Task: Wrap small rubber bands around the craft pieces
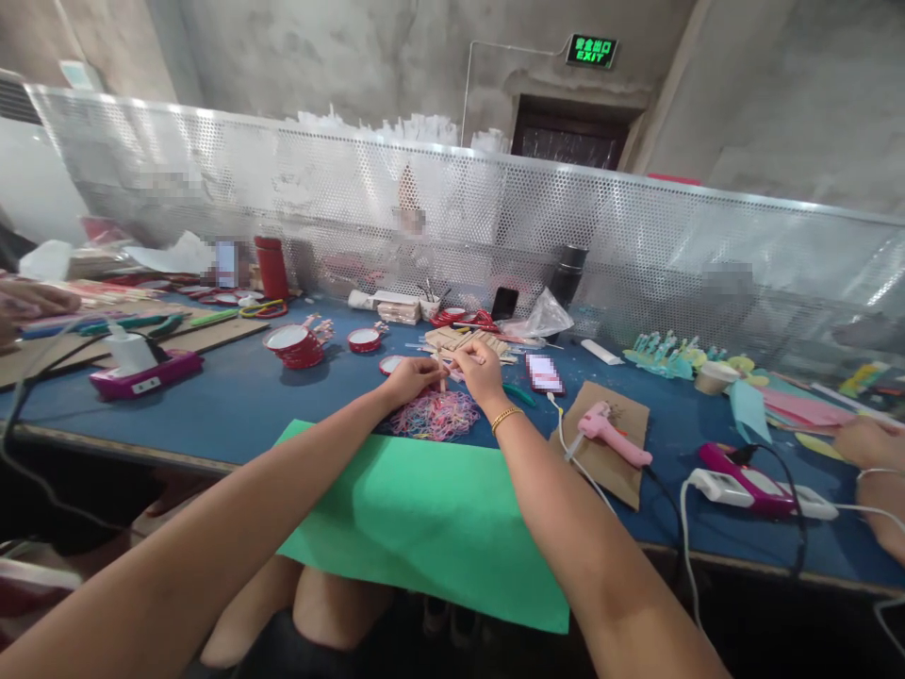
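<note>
My left hand [416,378] pinches a small pale stick [442,382] that stands roughly upright between its fingertips. Close beside it, my right hand [481,366] has thumb and fingers pressed together near the stick's top; what lies in that pinch is too small to make out. Just below both hands is a tangled heap of multicoloured thread [436,418]. A green sheet [424,519] hangs over the table's front edge and my lap. Behind my left hand sits a round red-rimmed white piece [390,364], partly covered. Flat wooden sticks [467,341] lie in a pile beyond the hands.
To the right, a pink glue gun [612,435] rests on cardboard [633,481], near a phone [544,373] and a purple power strip [749,481]. Stacked red-rimmed discs [295,349] stand left. A perforated metal divider [339,207] closes the back. Other people's hands show at both sides.
</note>
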Motion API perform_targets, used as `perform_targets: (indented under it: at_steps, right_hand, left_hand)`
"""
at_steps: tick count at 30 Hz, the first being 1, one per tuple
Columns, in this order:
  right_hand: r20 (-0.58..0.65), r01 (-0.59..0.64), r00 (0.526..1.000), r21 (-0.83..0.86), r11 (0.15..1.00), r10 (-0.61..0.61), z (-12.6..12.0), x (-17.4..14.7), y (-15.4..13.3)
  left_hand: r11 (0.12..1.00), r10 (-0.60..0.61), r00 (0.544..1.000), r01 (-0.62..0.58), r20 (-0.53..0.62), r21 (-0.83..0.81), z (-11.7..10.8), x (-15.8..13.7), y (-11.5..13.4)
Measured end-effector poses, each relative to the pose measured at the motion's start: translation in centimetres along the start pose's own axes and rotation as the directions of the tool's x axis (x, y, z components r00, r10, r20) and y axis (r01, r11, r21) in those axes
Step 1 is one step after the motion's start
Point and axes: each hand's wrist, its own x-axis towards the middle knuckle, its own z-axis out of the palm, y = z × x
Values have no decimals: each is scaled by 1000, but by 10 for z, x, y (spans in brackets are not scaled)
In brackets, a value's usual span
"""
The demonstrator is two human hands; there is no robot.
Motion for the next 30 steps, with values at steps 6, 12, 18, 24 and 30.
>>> perform_targets:
  at_steps: [6,12,18,24,30]
  right_hand:
    - [-36,-30,999,7,1000,31,-4,4,2]
    - [18,-27,999,27,999,27,-2,-1,-4]
    - [-1,-65,998,69,995,65,-2,1,-1]
    - [25,-49,999,47,998,48,1,-1,-4]
    - [0,-48,999,67,997,48,-1,2,0]
  left_hand:
    - [1000,13,1000,-13,-5,17,0,3,-7]
    - [999,34,999,-34,-16,19,4,6,-13]
    - [999,38,999,-39,-31,-3,4,6,-15]
    - [1000,20,1000,-20,-24,-8,3,5,-14]
    - [999,31,999,-31,-21,13,2,7,-15]
